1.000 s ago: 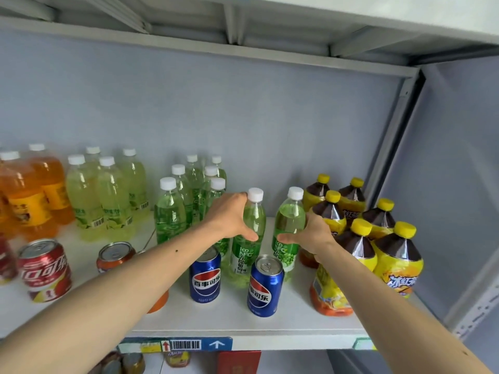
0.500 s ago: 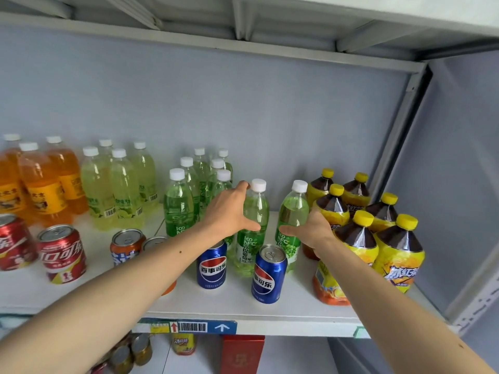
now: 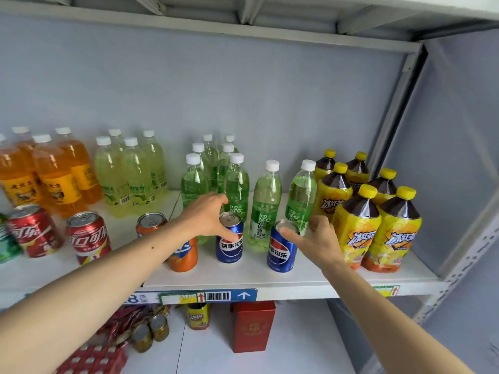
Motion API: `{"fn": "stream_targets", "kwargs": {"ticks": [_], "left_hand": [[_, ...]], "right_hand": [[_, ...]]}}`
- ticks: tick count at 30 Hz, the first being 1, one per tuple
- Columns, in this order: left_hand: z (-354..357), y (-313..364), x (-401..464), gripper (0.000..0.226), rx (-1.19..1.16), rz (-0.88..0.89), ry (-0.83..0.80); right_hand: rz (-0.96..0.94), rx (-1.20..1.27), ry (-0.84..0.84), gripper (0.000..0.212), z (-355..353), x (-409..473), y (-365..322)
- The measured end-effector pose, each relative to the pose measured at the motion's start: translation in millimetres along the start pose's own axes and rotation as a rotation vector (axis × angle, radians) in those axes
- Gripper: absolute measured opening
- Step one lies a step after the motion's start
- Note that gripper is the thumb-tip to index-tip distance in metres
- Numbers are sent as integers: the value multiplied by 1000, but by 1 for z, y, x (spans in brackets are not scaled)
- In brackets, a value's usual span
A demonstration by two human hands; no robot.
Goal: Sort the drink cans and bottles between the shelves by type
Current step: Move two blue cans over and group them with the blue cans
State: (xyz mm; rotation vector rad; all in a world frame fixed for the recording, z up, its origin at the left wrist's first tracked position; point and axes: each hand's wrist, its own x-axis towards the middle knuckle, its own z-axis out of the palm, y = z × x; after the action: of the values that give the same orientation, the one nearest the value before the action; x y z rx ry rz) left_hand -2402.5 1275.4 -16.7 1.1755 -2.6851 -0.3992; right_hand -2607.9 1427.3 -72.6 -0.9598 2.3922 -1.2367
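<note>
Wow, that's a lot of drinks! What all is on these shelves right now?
Orange soda bottles: at least four, far left.
Pale yellow bottles: four, beside them.
Green bottles: eight, white caps, centre.
Iced tea bottles: six, yellow caps, right.
Red cola cans: two, front left.
Orange cans: two, partly behind the left arm.
Blue Pepsi cans: two, front centre.
Red box: one, lower shelf.
Left hand: closing around the left Pepsi can.
Right hand: touching the right Pepsi can.

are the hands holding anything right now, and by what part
Left hand closes on the left blue Pepsi can near its top. Right hand touches the right blue Pepsi can's rim; grip unclear.
</note>
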Motion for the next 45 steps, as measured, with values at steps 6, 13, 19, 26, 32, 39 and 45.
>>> {"fn": "stream_targets", "kwargs": {"ticks": [6, 13, 19, 26, 32, 39, 45], "left_hand": [[17, -9, 10, 79, 8, -6, -105], [30, -2, 14, 83, 43, -40, -92], [26, 5, 7, 77, 65, -61, -61], [5, 14, -24, 73, 47, -50, 10], [-26, 2, -70, 80, -23, -117, 58], [-67, -40, -148, 81, -104, -256, 130], [-98, -105, -230, 69, -58, -432, 235]], "right_hand": [[46, -1, -119, 89, 31, -17, 9], [22, 47, -59, 84, 41, -16, 17], [-17, 32, -72, 82, 34, -17, 20], [-78, 12, -106, 82, 22, -32, 21], [-199, -6, -189, 82, 17, -52, -7], [-343, 53, -382, 78, 49, -86, -65], [-442, 147, -577, 73, 116, -131, -121]]}}
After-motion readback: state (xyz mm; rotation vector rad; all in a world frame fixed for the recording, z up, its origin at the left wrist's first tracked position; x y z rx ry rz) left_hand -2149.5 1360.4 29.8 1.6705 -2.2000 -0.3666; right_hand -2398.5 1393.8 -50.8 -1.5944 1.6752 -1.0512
